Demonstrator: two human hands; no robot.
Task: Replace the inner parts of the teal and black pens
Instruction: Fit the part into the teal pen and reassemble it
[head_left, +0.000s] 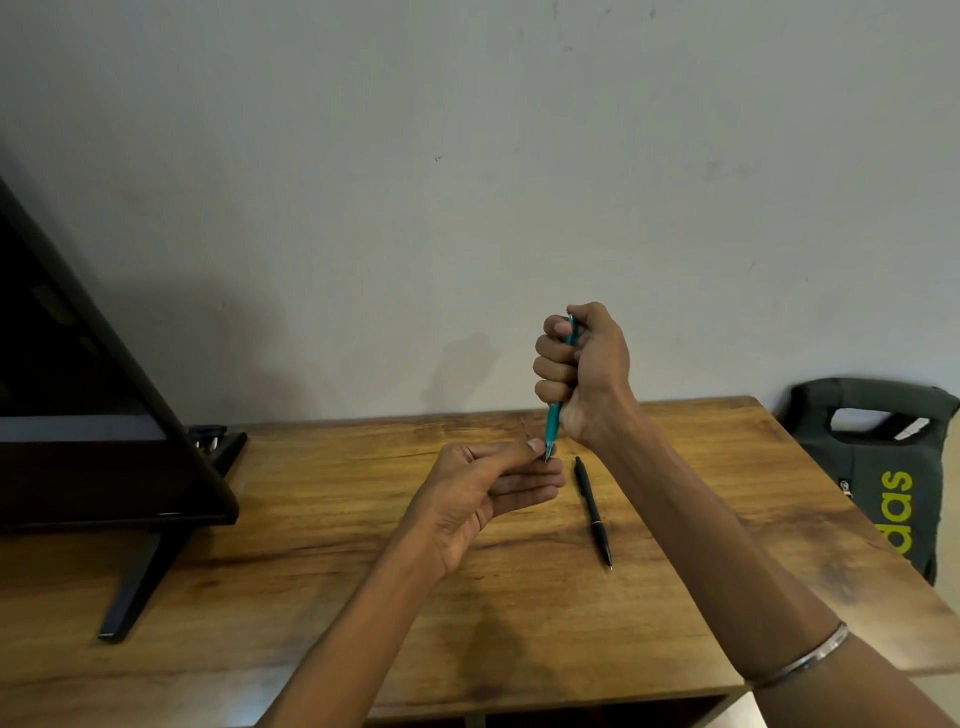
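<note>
Head view, the only one: right hand (584, 371) fisted round the teal pen (555, 423), fingers fully curled on the upper barrel, pen near upright with tip down, held above the far middle of the desk (311, 597); left hand (488, 491) below it, thumb and forefinger pinching at the pen's tip end, other fingers loosely extended, palm up; black pen (593, 512) lies flat on the desk just right of the left hand, untouched, tip toward the near side, looks fully assembled. Step in hand, my read: unscrewing the teal pen's nose cone to get at the refill; cannot tell whether the cone has loosened at all. To do it well: lock the barrel in the right fist, turn only the tip piece with the left pinch; keep the pen tip-down over the left palm so spring and refill drop into the hand, not off the desk; small parts will roll on this surface, so lay them beside the black pen rather than near the edge; no spare refills visible, so likely the two pens swap innards. Surface: brown wood-grain desk, darker streaks, open cavity under the near edge. Room: plain pale wall (467, 156) behind, scuffed; dark monitor (78, 389) on a slanted stand at left; dark bag (883, 467) with yellow-green lettering off the desk's right end; metal bangle (810, 657) on the right forearm.
</note>
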